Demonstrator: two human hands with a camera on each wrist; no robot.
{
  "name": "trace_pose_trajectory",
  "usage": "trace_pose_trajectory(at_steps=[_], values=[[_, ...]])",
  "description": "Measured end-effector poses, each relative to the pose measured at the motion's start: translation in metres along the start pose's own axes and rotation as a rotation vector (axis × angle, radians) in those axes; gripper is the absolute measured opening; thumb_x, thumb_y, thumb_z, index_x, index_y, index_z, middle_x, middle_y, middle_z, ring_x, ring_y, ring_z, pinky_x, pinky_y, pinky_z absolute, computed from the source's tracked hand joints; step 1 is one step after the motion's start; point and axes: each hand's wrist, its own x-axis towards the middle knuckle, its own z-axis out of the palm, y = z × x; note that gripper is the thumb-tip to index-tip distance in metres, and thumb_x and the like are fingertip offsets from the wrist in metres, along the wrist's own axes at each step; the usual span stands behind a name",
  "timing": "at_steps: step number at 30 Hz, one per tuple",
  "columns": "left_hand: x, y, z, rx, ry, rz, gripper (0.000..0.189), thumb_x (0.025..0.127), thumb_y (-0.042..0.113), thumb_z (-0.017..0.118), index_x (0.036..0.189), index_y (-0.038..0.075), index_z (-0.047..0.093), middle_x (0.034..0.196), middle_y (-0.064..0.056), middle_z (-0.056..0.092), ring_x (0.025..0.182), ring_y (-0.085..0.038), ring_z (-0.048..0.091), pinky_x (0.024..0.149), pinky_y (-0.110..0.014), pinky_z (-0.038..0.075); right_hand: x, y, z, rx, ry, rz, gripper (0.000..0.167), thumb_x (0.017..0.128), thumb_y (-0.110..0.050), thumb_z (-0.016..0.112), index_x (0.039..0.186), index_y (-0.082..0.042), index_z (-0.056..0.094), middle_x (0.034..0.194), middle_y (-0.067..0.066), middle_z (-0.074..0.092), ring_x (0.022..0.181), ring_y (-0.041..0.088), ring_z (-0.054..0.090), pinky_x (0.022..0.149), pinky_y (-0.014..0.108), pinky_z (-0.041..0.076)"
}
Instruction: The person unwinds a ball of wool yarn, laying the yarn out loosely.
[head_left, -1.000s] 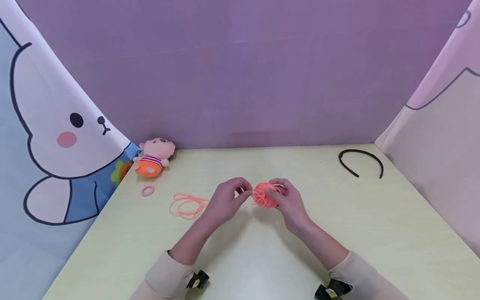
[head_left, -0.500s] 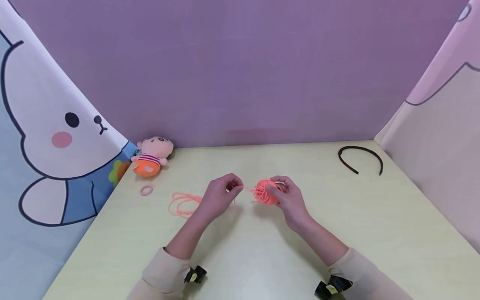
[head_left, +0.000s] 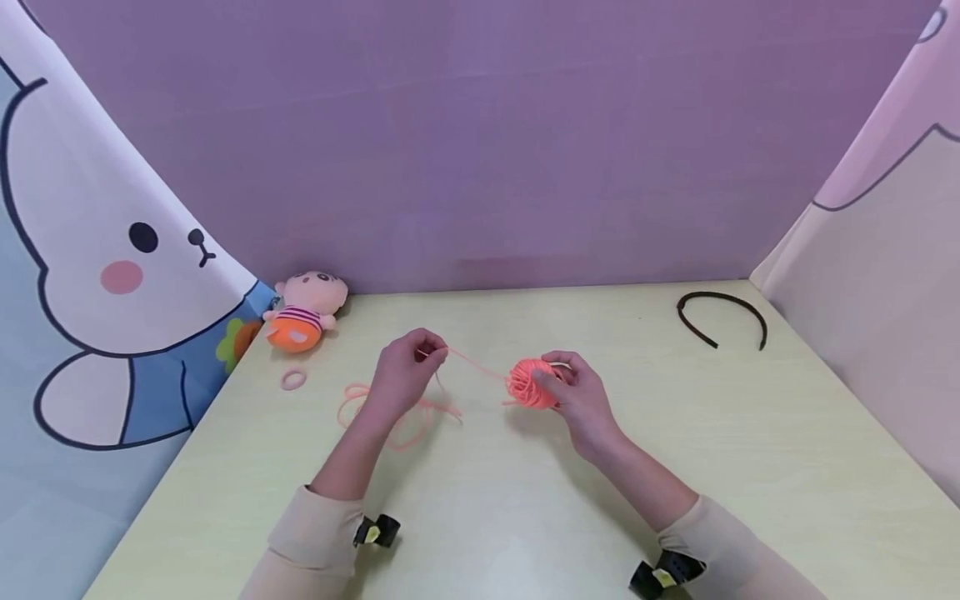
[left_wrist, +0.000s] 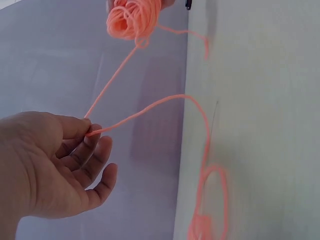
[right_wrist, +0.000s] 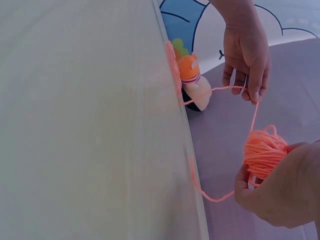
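Left hand [head_left: 401, 371] is pinching a single strand [head_left: 476, 364] between thumb and fingertip, other fingers curling loosely. Right hand [head_left: 583, 408] is curling thumb and fingers round the yarn ball [head_left: 531, 385] and holding it over the middle of the table [head_left: 525, 517]. The strand is running pretty straight between the hands, then drooping from the left one toward a loose coil [head_left: 446, 407] that's lying on the table, partly behind the left arm. A short tail [right_wrist: 210, 200] is dangling off the ball too.

Handling-wise, the ball is probably being light, soft and squishy, kinda grippy, not fragile, though loops could be slipping or snagging. Cupping its sides gently is looking like the right hold; fingertips are suiting the strand.

Counting up: two hands, one ball, one coil. Farther out, one doll [head_left: 300, 315] and one ring [head_left: 293, 387] are sitting left, one dark hoop [head_left: 722, 294] is lying right.
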Motion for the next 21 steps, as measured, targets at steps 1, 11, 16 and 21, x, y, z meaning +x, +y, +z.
trace_pose_trajectory(at_steps=[1, 11, 16, 21], values=[[0.001, 0.0, -0.002, -0.007, 0.01, -0.01, 0.005, 0.096, 0.013, 0.069, 0.097, 0.009, 0.07, 0.09, -0.005, 0.068, 0.083, -0.022, 0.063, 0.076, -0.035, 0.05, 0.0, 0.0, 0.0, -0.001, 0.001, 0.002, 0.032, 0.097, -0.001, 0.065, 0.126, 0.001, 0.052, 0.097, 0.002, 0.064, 0.078, 0.009, 0.063, 0.069, 0.024, 0.055], [0.005, -0.002, -0.024, -0.019, 0.062, -0.104, 0.011, 0.099, 0.017, 0.066, 0.105, 0.007, 0.069, 0.098, -0.009, 0.068, 0.087, -0.024, 0.063, 0.073, -0.033, 0.051, 0.0, 0.002, 0.0, -0.027, -0.002, 0.02, 0.033, 0.096, -0.001, 0.065, 0.127, 0.0, 0.053, 0.095, 0.003, 0.062, 0.077, 0.009, 0.061, 0.067, 0.022, 0.054], [0.007, 0.0, -0.034, -0.024, 0.11, -0.131, 0.014, 0.1, 0.017, 0.065, 0.106, 0.006, 0.068, 0.098, -0.011, 0.069, 0.087, -0.023, 0.064, 0.071, -0.031, 0.051, 0.0, 0.001, -0.001, -0.032, 0.001, 0.015, 0.033, 0.095, 0.0, 0.066, 0.126, 0.0, 0.053, 0.091, 0.003, 0.059, 0.074, 0.009, 0.059, 0.065, 0.022, 0.053], [0.007, -0.002, -0.043, -0.027, 0.15, -0.157, 0.014, 0.1, 0.016, 0.064, 0.106, 0.004, 0.068, 0.096, -0.011, 0.067, 0.083, -0.02, 0.061, 0.067, -0.027, 0.049, 0.001, 0.001, -0.001, -0.036, 0.002, 0.018, 0.035, 0.095, 0.0, 0.066, 0.127, 0.001, 0.053, 0.092, 0.003, 0.059, 0.074, 0.009, 0.059, 0.065, 0.021, 0.052]])
